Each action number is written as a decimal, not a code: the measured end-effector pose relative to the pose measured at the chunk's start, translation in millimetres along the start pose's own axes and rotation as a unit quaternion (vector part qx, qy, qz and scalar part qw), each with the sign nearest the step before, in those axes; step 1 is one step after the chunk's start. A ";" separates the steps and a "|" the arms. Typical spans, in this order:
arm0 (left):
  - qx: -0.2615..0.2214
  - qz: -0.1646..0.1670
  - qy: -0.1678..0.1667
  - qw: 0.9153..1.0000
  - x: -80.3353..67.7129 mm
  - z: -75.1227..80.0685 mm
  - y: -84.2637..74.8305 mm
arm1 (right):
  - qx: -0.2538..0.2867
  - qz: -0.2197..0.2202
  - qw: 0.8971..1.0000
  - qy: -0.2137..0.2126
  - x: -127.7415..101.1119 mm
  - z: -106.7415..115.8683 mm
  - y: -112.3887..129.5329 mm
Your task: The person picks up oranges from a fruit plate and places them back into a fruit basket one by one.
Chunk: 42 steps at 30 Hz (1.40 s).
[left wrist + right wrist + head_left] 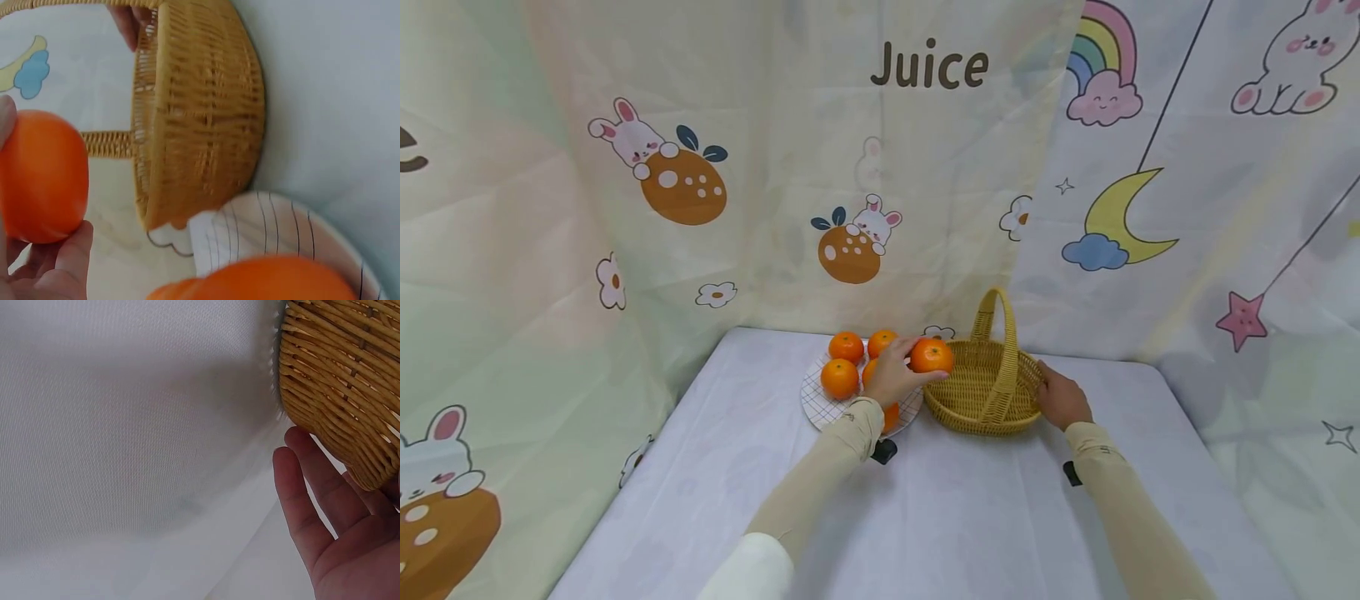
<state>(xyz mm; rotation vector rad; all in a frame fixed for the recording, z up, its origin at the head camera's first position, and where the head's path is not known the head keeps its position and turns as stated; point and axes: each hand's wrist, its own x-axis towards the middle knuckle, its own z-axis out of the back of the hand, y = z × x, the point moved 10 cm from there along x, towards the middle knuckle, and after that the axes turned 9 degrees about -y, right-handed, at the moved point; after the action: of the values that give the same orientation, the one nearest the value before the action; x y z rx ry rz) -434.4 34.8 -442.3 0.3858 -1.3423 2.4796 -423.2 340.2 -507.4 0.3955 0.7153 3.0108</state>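
Note:
My left hand (895,375) holds an orange (932,356) between thumb and fingers, above the gap between the plate and the basket. In the left wrist view this orange (45,178) fills the left side, with fingertips around it. A wicker basket (958,408) with a tall arched handle stands upright on the table; its visible inside shows bare weave. At its right rim, my right hand (1063,398) grips the edge. The right wrist view shows that hand's fingers (300,506) against the basket's outer wall. Several more oranges (839,379) lie on the plate (812,402), some partly hidden by my left hand.
The plate, white with a dark grid pattern, stands just left of the basket. Both are near the back of a table with a white cloth (955,517). A printed curtain (790,167) hangs behind and at both sides.

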 end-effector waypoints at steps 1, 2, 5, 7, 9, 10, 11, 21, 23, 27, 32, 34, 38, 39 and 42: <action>-0.012 0.003 0.003 1.000 0.2 -4.9 -1.4 | 0.000 -0.002 1.000 0.000 -0.4 1.2 -0.9; -0.022 0.007 0.005 1.000 0.3 -9.8 -2.2 | 0.001 -0.004 1.000 0.001 -1.0 2.4 -1.2; -0.061 0.026 0.016 0.998 -1.9 -24.0 -4.9 | 0.001 -0.009 1.000 0.004 -2.3 5.0 -3.3; -0.078 0.035 0.022 0.996 -4.0 -32.6 -7.7 | 0.002 -0.012 1.000 0.005 -3.2 6.4 -4.6; -0.085 0.041 0.028 0.995 -5.8 -40.5 -10.3 | 0.001 -0.012 1.000 0.004 -4.1 8.2 -5.2; -0.083 0.040 0.033 0.995 -6.3 -44.4 -12.0 | 0.001 -0.012 1.000 0.003 -4.5 9.0 -5.6; -0.078 0.033 0.037 0.996 -5.8 -48.6 -14.2 | 0.002 -0.013 1.000 0.001 -4.9 10.1 -5.9; -0.059 0.000 0.082 0.995 -6.8 -82.2 -24.6 | 0.008 -0.023 1.000 -0.005 -4.1 13.0 -12.0; -0.051 -0.002 0.084 0.995 -7.1 -87.6 -25.3 | 0.007 -0.023 1.000 -0.008 -3.7 13.0 -13.2; -0.035 -0.005 0.087 0.996 -6.4 -97.1 -29.2 | 0.009 -0.029 0.999 -0.008 -3.5 13.3 -12.7; -0.050 0.002 0.092 0.995 -2.7 -106.9 -36.1 | 0.017 -0.041 0.999 -0.004 -3.1 11.8 -8.1; -0.052 0.001 0.090 0.995 -0.5 -111.2 -37.0 | 0.019 -0.043 0.999 -0.003 -2.2 9.8 -6.3; -0.041 -0.001 0.086 0.995 2.6 -120.7 -35.1 | 0.014 -0.037 0.999 -0.005 -1.0 5.0 -3.0; -0.038 0.001 0.086 0.996 3.1 -123.3 -34.0 | 0.013 -0.036 0.999 -0.008 -1.3 4.2 -2.6; -0.044 0.008 0.093 0.995 3.2 -130.2 -33.0 | 0.010 -0.031 0.999 -0.015 -2.3 2.4 -1.2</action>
<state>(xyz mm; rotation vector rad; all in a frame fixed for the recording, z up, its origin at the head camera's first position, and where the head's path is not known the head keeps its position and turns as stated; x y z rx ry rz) -437.0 162.3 -484.7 0.1202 -1.3754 2.3916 -420.3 342.2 -506.5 0.4103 0.7419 2.9347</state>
